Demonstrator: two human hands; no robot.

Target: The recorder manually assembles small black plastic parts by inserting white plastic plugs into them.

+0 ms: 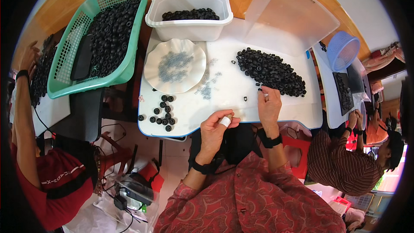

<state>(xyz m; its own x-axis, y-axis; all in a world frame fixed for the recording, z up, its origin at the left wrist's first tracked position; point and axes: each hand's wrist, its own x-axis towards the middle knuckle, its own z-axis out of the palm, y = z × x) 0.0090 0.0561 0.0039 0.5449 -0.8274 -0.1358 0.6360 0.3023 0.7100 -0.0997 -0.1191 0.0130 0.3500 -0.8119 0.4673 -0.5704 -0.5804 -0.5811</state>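
- Head view: the right hand (270, 103) has thumb and fingers drawn nearly together at the near edge of the heap of small black rings (271, 72). A dark piece (260, 89) shows at the fingertips; whether it is pinched or merely touched cannot be told.
- Left of that grip and nearer the body, the left hand (211, 132) is partly curled, thumb toward fingers. A white band (225, 121) shows there, with something brownish beside it; whether this is a held item or a finger wrapping cannot be confirmed.
- Just left of the right fingertips lies a loose ring (245, 98), apart from the heap. In my judgement, strays and edge pieces suit a fingertip pinch best; digging into the middle would likely spread the heap.
- Advised: take one ring at a time, hole in sight, and keep the left hand low and close to shorten the reach between hands.
- Farther left of both hands, a wavy-rimmed plate (152, 77) bears fine grey bits (174, 65); more lie loose beside it. Sleeves and wrists should clear these.
- Left of the left hand, larger black rings (166, 115) sit in a loose group, best kept unmixed.
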